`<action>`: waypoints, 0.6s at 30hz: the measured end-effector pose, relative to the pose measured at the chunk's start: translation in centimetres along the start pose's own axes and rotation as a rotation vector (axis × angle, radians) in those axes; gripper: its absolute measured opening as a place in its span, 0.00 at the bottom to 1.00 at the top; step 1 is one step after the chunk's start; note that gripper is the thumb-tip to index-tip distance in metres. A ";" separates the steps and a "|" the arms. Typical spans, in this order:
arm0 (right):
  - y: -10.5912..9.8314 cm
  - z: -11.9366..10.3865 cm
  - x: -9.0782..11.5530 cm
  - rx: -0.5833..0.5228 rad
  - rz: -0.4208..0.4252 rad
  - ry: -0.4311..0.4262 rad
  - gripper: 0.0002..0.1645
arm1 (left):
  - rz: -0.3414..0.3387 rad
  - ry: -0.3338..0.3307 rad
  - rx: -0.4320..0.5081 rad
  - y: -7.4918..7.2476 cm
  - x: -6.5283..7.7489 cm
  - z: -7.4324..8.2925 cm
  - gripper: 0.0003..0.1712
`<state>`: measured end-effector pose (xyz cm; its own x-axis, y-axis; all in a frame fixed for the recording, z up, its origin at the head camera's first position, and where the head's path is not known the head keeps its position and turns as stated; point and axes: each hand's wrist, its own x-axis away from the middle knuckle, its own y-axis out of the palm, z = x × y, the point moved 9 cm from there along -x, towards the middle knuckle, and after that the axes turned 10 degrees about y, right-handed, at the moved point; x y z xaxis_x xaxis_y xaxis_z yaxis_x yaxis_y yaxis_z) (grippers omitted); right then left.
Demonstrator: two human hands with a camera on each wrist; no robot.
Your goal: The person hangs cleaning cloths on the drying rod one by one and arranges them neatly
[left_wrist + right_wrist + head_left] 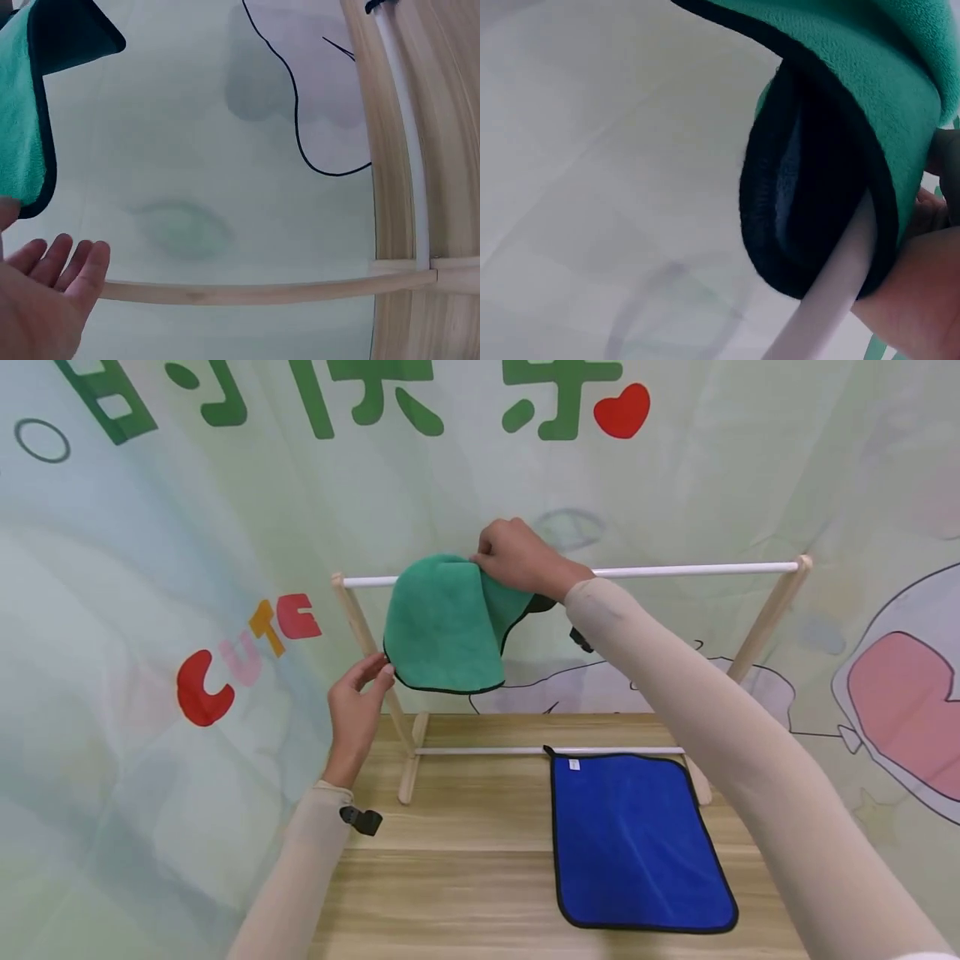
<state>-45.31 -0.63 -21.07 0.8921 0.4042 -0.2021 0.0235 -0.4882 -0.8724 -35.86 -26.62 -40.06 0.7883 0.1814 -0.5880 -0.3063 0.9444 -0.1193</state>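
A green cloth (446,627) with black edging hangs folded over the white top rail (697,570) of a small wooden rack. From above, my right hand (517,556) pinches the cloth's upper part at the rail. The right wrist view shows the rail running into the fold of the cloth (900,127), whose inner side is dark. At the cloth's lower left edge is my left hand (356,706), fingertips right at the black edging. Seen from the left wrist, the fingers of my left hand (56,292) are spread and lightly bent below the cloth's corner (22,150).
A blue cloth (637,843) with black edging lies over the rack's lower rail (480,751) and onto the wooden tabletop (450,885). Wooden side posts (768,618) hold up the rack. Behind and to the left hangs a printed fabric backdrop (135,827).
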 end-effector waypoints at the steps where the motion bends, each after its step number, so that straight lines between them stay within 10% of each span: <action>1: -0.1 0.1 0.1 -0.012 -0.001 -0.005 0.19 | -0.025 -0.025 0.034 0.4 -0.2 -0.2 0.22; 8: -0.3 0.4 0.9 -0.061 -0.042 -0.082 0.20 | -0.082 -0.144 0.343 2.0 -1.6 -1.5 0.21; 18: -0.7 1.2 2.0 -0.128 -0.083 -0.081 0.17 | -0.007 -0.156 0.485 2.4 -3.7 -0.5 0.06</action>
<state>-44.10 1.45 -21.37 0.8457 0.5055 -0.1712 0.1573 -0.5426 -0.8251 -39.78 -25.11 -38.58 0.8709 0.1786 -0.4578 -0.0470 0.9576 0.2842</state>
